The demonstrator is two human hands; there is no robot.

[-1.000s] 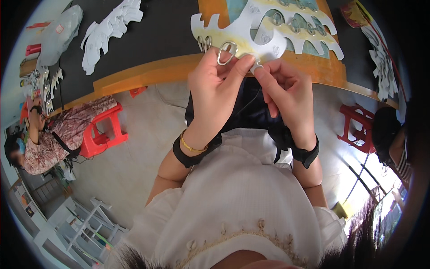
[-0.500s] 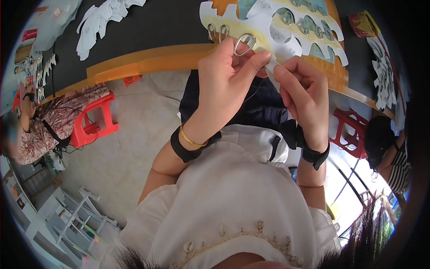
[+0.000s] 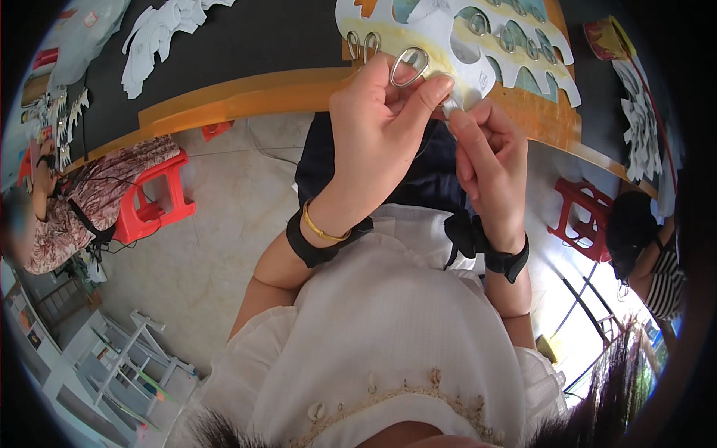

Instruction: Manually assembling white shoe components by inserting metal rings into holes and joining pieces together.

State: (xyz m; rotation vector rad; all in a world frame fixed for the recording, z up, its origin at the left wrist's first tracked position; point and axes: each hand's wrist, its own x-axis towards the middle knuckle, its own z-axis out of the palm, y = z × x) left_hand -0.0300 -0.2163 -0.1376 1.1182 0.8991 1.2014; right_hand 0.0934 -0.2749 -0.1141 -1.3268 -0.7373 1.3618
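My left hand (image 3: 377, 145) is closed, thumb against fingers, on the edge of a white cut piece (image 3: 472, 84) with yellowish, glue-like staining. An oval metal ring (image 3: 426, 66) stands up at those fingertips, around or against the piece; its lower part is hidden. My right hand (image 3: 493, 160) pinches a narrow white tip of the piece just below the left thumb. Further left along the table edge, two more oval rings (image 3: 371, 48) stand on the white material. Several similar rings (image 3: 508, 39) sit on scalloped white pieces (image 3: 515, 78) to the right.
The dark table (image 3: 246, 45) has an orange-brown taped edge (image 3: 224, 102). White cut pieces (image 3: 160, 37) lie at the left, others (image 3: 638, 123) at the right beside a roll of tape (image 3: 605, 39). Red stools (image 3: 160, 201) and other people flank the table.
My right hand has moved left and slightly down, closer to my left thumb, still pinching the white tip. The left hand has barely shifted.
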